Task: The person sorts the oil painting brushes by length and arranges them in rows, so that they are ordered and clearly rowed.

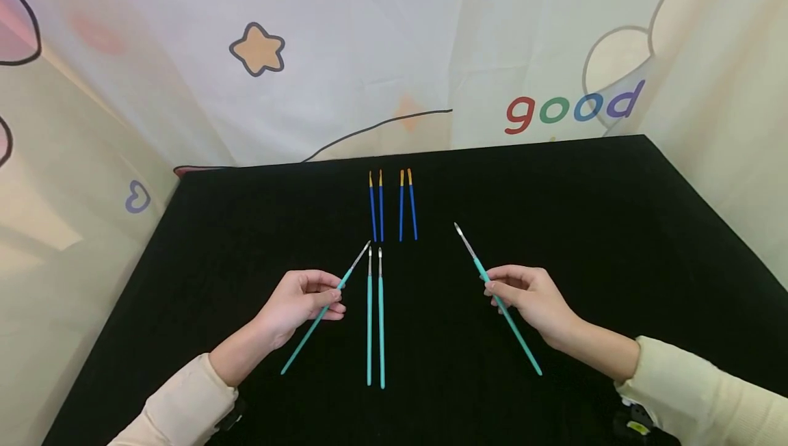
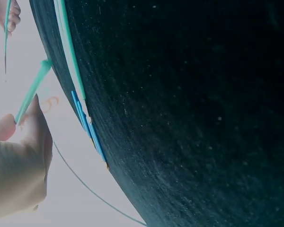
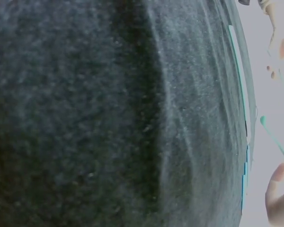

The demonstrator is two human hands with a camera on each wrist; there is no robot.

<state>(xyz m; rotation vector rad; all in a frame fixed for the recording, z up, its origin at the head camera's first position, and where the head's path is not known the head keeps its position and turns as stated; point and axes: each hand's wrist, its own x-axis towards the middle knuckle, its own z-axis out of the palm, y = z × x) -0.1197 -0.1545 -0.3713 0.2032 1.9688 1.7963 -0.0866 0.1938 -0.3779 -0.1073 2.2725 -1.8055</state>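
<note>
My left hand (image 1: 308,302) pinches a teal-handled paintbrush (image 1: 312,328) between thumb and fingers, its pale tip slanting up to the right. On the other side, my right hand (image 1: 529,299) pinches a second teal paintbrush (image 1: 517,333), whose tip slants up to the left. Between the hands, two more teal paintbrushes, a left one (image 1: 369,330) and a right one (image 1: 382,330), lie side by side with tips away from me. In the left wrist view the teal handle (image 2: 34,90) rises from the thumb. The right wrist view catches part of the right-hand brush handle (image 3: 274,139).
Beyond the teal pair lie several blue-handled paintbrushes in two pairs, the left pair (image 1: 381,210) with pointed tips and the right pair (image 1: 401,210) with flat orange tips. A black cloth (image 1: 591,227) covers the table. A printed curtain (image 1: 382,42) hangs behind and at the sides.
</note>
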